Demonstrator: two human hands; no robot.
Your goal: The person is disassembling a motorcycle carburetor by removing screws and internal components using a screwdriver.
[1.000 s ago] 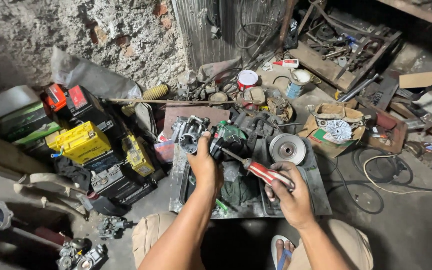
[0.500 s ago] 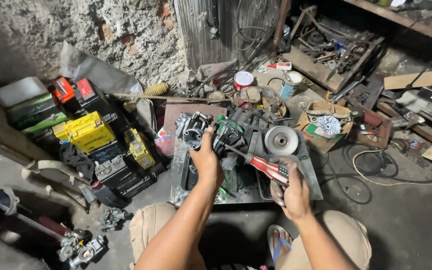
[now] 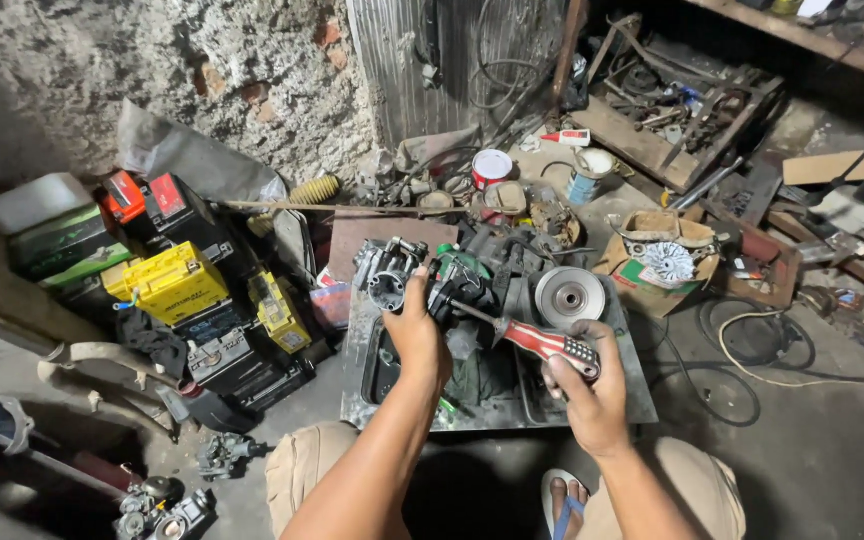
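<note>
Left hand (image 3: 420,335) is closed around a small metal engine part (image 3: 392,275), gripping it from below and holding it up over the metal tray (image 3: 642,400). Right hand (image 3: 587,385) is wrapped tight on the red and black handle of a screwdriver (image 3: 537,342). The thin shaft of the screwdriver points up and to the left, and its tip reaches the engine part just beside the left hand; whether the tip sits in a screw, I cannot tell.

The tray lies on the floor between the knees of the person and carries dark, oily parts. A round silver pulley (image 3: 569,297) stands on it, just beside the right hand. Behind the tray there is a can with a red and white lid (image 3: 492,168) and one more small can (image 3: 588,172). To the right, an open cardboard box (image 3: 664,255) holds a white fan-shaped part. To the left, near a rough stone wall (image 3: 202,70), several batteries are stacked, among them a yellow battery (image 3: 170,283). A pale cable (image 3: 782,375) curls on the floor at the right. One foot in a blue sandal (image 3: 564,500) shows at the bottom edge.
</note>
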